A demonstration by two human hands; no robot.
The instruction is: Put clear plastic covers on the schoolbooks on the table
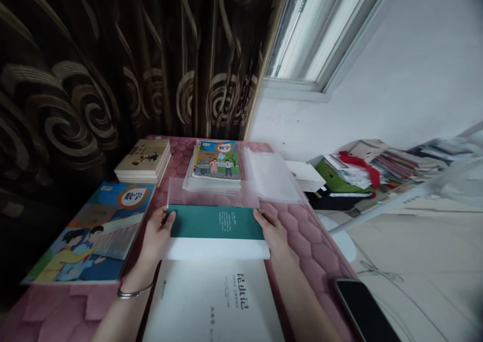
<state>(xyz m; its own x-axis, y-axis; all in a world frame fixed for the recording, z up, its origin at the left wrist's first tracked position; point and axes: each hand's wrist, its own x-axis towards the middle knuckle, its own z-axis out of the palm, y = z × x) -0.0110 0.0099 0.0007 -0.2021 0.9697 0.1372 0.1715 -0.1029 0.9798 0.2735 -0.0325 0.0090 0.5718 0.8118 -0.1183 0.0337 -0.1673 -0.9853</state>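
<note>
A book lies open in front of me, its white title page [211,302] with Chinese characters nearest. Beyond that page is its green cover flap [204,222] with small white print. My left hand [158,231] pinches the left edge of the flap, thumb on top. At the right edge, my right hand [272,231] grips the same flap between thumb and fingers. A clear plastic sheet [215,191] extends from under the flap, away from me. The left wrist wears a silver bracelet [135,292].
Left on the pink quilted table cover [307,231] are a large math book [94,236] and a book stack [143,161]. More books [217,161] and plastic covers [269,173] lie behind. A phone [366,309] is at right, near a white lamp arm [388,201].
</note>
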